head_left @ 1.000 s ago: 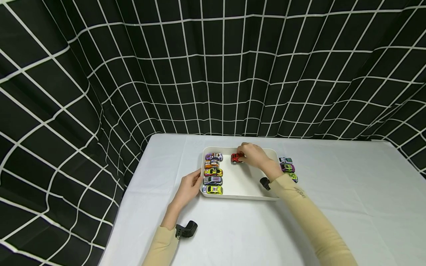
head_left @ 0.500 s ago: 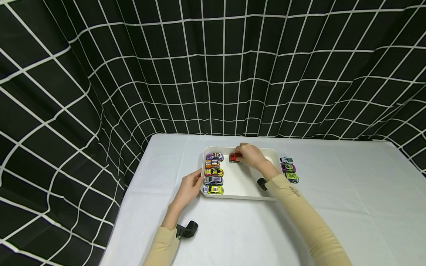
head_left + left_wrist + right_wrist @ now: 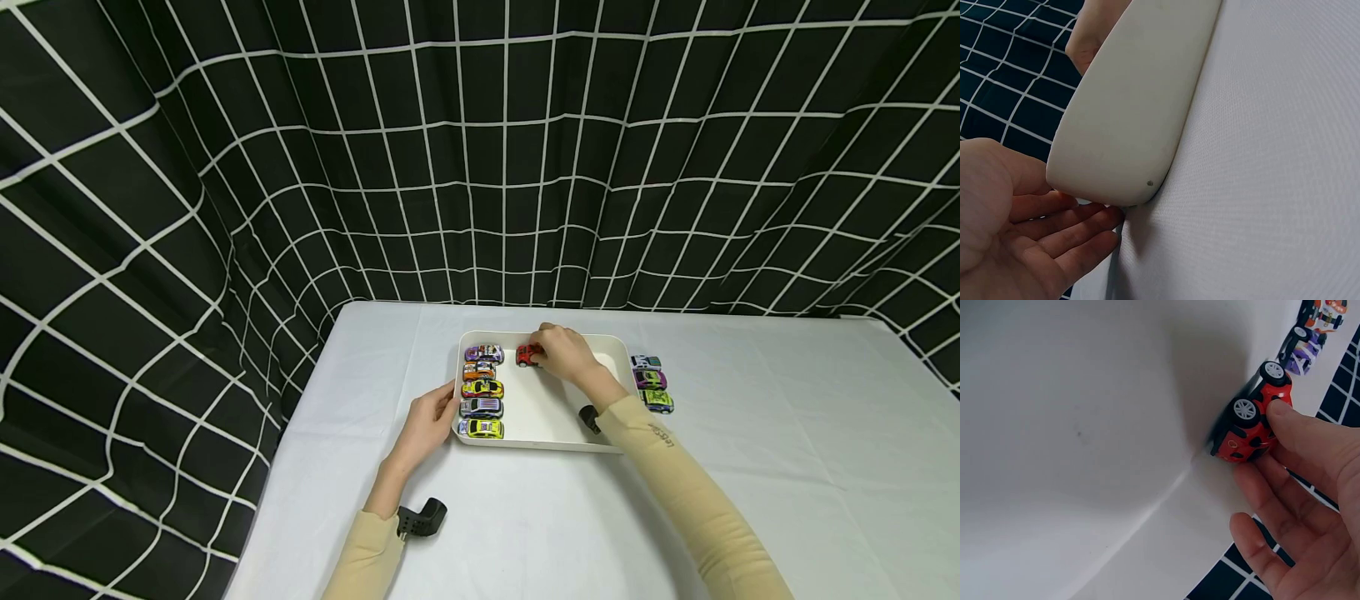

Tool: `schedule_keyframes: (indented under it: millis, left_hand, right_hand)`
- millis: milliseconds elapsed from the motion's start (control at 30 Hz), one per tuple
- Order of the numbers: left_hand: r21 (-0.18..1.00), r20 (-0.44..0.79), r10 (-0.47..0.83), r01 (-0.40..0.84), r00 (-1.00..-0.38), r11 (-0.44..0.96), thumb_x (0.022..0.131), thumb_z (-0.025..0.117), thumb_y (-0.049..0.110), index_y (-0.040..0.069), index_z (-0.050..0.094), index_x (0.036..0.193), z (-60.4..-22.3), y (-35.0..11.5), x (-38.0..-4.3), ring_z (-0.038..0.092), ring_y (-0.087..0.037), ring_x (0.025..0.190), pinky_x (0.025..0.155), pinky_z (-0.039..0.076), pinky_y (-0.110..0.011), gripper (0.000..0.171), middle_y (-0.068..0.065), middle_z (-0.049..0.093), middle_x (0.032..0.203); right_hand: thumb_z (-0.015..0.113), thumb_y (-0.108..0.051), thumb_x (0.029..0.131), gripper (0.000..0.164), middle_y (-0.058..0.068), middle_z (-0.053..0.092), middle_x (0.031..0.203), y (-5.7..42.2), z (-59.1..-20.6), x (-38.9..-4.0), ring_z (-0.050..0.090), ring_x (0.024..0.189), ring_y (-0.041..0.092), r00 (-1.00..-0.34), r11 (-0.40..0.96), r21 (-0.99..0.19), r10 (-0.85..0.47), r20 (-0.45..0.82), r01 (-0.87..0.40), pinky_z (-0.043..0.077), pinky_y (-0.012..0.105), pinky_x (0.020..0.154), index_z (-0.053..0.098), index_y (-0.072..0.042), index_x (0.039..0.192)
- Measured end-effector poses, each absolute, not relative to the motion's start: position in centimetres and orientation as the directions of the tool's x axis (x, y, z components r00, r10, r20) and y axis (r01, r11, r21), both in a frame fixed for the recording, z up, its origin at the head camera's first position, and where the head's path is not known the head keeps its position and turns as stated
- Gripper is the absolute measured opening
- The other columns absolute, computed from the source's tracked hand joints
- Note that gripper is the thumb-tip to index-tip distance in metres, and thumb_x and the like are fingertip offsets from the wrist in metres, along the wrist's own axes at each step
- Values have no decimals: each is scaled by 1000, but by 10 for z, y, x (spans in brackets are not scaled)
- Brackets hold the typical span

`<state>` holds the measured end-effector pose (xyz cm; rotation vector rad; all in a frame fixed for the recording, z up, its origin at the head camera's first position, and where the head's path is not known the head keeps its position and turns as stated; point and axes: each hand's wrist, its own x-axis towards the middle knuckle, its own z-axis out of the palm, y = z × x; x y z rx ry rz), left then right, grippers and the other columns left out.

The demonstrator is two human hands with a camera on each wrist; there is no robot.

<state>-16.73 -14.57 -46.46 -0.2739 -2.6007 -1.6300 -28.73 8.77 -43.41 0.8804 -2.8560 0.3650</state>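
My right hand [image 3: 564, 352] pinches a red toy car [image 3: 1249, 422] between thumb and fingers, at the far side inside a white tray [image 3: 536, 445]. In the right wrist view the car is tilted, its wheels toward the tray's inside, close to the wall. My left hand [image 3: 426, 423] rests against the tray's left outer wall. Its fingers [image 3: 1075, 240] are loosely extended there, while the thumb tip is hidden behind the tray's edge. Along the tray's left side stand several toy cars in a column, from a purple one [image 3: 483, 354] at the back to a yellow one [image 3: 482, 428] in front.
To the tray's right, on the white-covered table [image 3: 787, 433], stand a pale toy car [image 3: 646, 362], a purple-green one [image 3: 650, 380] and a lime one [image 3: 657, 402]. A black curtain with white grid lines [image 3: 525, 167] hangs behind the table and at its left.
The right hand has shifted slightly left with the red car, toward the purple car, then nearly stopped. The left hand stays at the tray's wall.
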Motion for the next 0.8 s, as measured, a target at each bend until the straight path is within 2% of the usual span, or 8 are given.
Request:
schedule_keyframes:
  millis: [467,700,800]
  left_hand:
    - [891,127,117,165,-985,423,96,48,5,-13,43,130,-464,-145,-168,56,-32,110,89,50,-29,39,-29,52,124]
    - [887,141,119,179,-983,427,96,48,4,-14,43,129,-465,-145,-168,57,-34,109,88,51,-29,39,-30,51,124]
    - [891,124,111,160,-986,424,96,48,4,-13,43,130,-465,-145,-168,56,-34,109,89,50,-29,39,-29,51,124]
  right_hand:
    - [73,-12,78,18,7,62,84,96,-425,-277,60,70,24,-789,783,-147,-563,247,-604,52,42,68,71,-4,94]
    - [72,-10,79,21,11,64,94,114,-411,-265,64,82,30,-768,773,-115,-578,277,-624,52,47,77,70,-1,98]
    - [72,-11,79,22,11,64,94,124,-404,-259,64,82,30,-765,775,-106,-575,292,-623,52,47,77,69,0,98]
